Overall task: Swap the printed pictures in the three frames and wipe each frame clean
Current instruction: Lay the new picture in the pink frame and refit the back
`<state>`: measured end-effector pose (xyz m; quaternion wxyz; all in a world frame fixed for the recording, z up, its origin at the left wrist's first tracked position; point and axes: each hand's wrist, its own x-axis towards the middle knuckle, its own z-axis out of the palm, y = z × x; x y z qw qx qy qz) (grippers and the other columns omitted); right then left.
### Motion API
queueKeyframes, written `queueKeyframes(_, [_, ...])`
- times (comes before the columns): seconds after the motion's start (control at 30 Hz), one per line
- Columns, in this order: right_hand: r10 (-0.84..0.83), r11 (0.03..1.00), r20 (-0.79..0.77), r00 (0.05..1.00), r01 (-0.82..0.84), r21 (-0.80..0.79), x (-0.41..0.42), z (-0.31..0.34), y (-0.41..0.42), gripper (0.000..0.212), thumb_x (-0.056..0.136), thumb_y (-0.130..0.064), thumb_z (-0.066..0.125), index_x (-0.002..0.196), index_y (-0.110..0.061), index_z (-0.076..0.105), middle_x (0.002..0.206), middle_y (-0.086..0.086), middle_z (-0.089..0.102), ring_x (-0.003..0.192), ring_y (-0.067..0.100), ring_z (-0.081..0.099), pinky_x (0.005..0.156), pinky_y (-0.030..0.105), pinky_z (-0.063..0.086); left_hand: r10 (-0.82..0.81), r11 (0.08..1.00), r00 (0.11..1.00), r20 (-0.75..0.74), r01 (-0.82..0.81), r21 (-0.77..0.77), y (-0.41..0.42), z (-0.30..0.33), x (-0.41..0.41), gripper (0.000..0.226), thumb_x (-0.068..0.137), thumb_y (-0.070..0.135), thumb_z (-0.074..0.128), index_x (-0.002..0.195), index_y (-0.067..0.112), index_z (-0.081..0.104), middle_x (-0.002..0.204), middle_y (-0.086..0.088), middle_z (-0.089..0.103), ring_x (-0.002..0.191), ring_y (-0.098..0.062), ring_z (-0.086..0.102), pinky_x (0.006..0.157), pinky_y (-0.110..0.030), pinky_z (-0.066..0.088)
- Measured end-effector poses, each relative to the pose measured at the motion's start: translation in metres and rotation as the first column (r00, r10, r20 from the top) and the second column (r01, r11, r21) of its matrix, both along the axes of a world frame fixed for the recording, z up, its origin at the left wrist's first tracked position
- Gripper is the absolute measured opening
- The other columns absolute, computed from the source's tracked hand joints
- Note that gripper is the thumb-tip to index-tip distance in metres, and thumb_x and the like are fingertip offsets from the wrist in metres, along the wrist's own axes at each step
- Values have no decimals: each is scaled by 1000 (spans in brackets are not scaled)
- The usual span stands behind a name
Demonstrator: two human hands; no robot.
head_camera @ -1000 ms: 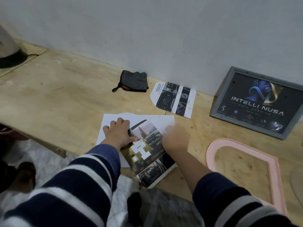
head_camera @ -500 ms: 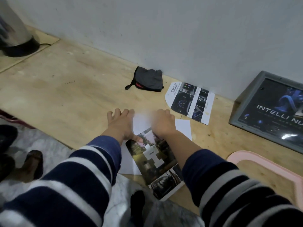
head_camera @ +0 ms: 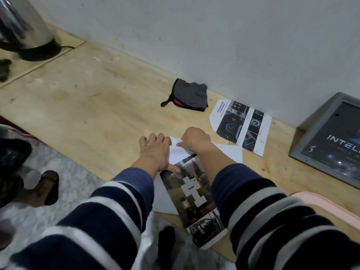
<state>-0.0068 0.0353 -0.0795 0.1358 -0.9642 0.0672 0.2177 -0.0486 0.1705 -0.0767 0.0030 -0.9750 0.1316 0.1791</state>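
Observation:
A dark printed picture (head_camera: 191, 193) lies on white paper sheets (head_camera: 228, 152) near the front edge of the wooden bench. My left hand (head_camera: 155, 151) presses flat on the sheets, thumb on the picture's top corner. My right hand (head_camera: 195, 140) pinches the top edge of a white sheet. A second printed picture (head_camera: 240, 126) lies by the wall. A grey frame (head_camera: 319, 129) with a dark "INTELLI NUSA" print leans at the right. A pink frame (head_camera: 331, 205) lies empty at the lower right. A dark grey cloth (head_camera: 190, 95) sits by the wall.
A steel kettle (head_camera: 25, 26) on a black base stands at the far left with its cord. The bench's front edge (head_camera: 78, 162) runs diagonally. Below it is a pale carpet, with a sandalled foot (head_camera: 45, 189) to the left.
The view has swung left, cutting off the grey and pink frames. My right hand moved up the picture to the top edge of the white sheet and closed on it; my left hand stays pressed down.

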Motion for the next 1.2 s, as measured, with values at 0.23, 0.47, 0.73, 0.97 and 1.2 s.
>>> queueKeyframes(0.23, [-40,993,-68,997,47,104,-1,9,-3,38,80,-31,75,110,-13,60,109,2,63,102,25,59,90,35,48,-27,1000,1000,13,27,-11,0,4,-3,94,54,81,66,127,27,39,124,6,42,117,-20,34,102,-43,21])
queueKeyframes(0.47, [-158,952,138,978,114,283,-1,40,-33,20,94,-22,55,111,-21,65,115,5,61,111,28,54,98,40,41,-21,999,1000,8,20,29,4,12,-2,106,53,77,72,138,31,28,135,2,34,126,-23,29,104,-46,18])
queueKeyframes(0.73, [-425,889,483,765,253,382,2,104,-72,30,99,-19,40,123,-25,58,123,3,59,114,24,53,88,36,27,71,995,995,73,-76,65,-1,11,7,94,62,71,69,136,26,33,130,-1,38,124,-26,32,103,-49,16])
queueKeyframes(0.97, [-426,903,599,678,276,330,0,148,-113,26,99,-20,39,114,-26,59,115,0,62,108,23,54,82,35,22,260,890,964,48,-220,-399,-33,34,26,98,80,65,59,151,20,9,152,-5,18,137,-29,23,107,-50,22])
queueKeyframes(1.2, [-304,953,708,638,216,214,-25,172,-135,28,97,-19,41,112,-29,62,113,-4,62,116,24,48,81,35,21,134,510,974,183,91,-855,-100,112,71,57,87,31,66,137,20,41,129,-3,57,116,-25,55,97,-43,45])
